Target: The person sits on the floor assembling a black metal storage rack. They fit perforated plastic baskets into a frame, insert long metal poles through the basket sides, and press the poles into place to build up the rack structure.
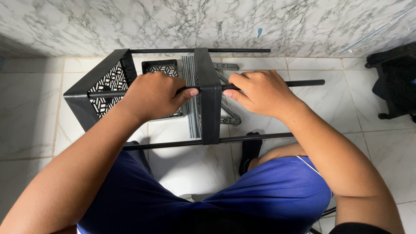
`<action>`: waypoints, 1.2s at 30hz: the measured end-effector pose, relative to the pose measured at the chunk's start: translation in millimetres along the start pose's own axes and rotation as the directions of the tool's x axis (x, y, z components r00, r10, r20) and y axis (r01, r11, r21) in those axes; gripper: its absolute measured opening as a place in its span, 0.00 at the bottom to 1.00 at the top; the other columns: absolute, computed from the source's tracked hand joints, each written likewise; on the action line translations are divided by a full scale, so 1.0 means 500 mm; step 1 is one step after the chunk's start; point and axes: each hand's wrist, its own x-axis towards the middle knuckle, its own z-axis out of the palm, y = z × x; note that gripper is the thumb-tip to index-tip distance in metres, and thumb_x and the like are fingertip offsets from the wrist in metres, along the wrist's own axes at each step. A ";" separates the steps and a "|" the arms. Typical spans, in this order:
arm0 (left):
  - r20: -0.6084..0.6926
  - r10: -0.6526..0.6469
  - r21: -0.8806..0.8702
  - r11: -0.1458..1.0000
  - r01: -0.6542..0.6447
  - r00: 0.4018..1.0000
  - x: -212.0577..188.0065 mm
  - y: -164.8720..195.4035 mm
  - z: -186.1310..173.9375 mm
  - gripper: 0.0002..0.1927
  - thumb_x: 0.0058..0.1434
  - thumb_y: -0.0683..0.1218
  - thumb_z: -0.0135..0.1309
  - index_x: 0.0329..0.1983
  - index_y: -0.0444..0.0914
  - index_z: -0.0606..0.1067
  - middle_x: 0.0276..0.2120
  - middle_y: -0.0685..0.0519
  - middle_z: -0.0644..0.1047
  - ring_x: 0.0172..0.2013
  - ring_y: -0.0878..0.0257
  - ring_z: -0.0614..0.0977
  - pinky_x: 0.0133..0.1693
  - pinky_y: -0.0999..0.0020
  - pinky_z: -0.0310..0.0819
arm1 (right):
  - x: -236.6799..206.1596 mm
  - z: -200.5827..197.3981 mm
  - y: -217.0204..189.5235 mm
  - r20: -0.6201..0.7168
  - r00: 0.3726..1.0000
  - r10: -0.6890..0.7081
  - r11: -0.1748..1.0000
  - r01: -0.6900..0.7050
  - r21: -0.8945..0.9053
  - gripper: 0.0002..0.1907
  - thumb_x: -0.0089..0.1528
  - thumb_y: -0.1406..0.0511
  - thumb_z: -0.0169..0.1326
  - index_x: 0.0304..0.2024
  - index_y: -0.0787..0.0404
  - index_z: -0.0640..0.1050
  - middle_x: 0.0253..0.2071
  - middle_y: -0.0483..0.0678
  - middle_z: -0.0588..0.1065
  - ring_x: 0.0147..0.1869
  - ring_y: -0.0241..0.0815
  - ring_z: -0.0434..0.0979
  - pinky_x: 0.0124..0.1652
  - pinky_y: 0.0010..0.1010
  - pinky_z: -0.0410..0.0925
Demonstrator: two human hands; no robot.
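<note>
Rack (207, 95) partly built, lying on its side on the tile floor (30, 112), against the marble wall (130, 21). Three rods visible: top rod (173, 50), middle rod (277, 84), bottom rod (173, 143). All three threaded through the centre shelf; left shelf (93, 89) sits at the rod ends, tilted, patterned bottom facing in. Right rod ends bare, nothing mounted there yet. Fourth rod not visible.

Left hand (154, 95) wrapped around the middle rod just left of the centre shelf, thumb tip on the rod. Right hand (262, 93) clenched on the same rod just right of the shelf, fingers curled over it.

Looks roughly half done: two shelves on, more parts loose. Grey strips (192, 95) stacked upright against the centre shelf; grey bracket pieces (229, 115) on the floor behind it. Shelves hold nothing. Small patterned panel (161, 68) behind the left hand, seating unclear.

Black sandal (250, 149) under the bottom rod; dark item (392, 86) at far right.
</note>
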 end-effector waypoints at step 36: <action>-0.249 0.086 0.010 0.996 -0.086 0.965 0.027 -0.010 -0.006 0.27 0.70 0.64 0.47 0.26 0.41 0.79 0.17 0.46 0.76 0.22 0.43 0.80 0.27 0.48 0.75 | 0.007 -0.028 0.034 -0.169 0.984 -0.053 0.975 0.014 -0.222 0.17 0.67 0.56 0.61 0.29 0.59 0.73 0.24 0.48 0.74 0.28 0.52 0.77 0.25 0.42 0.65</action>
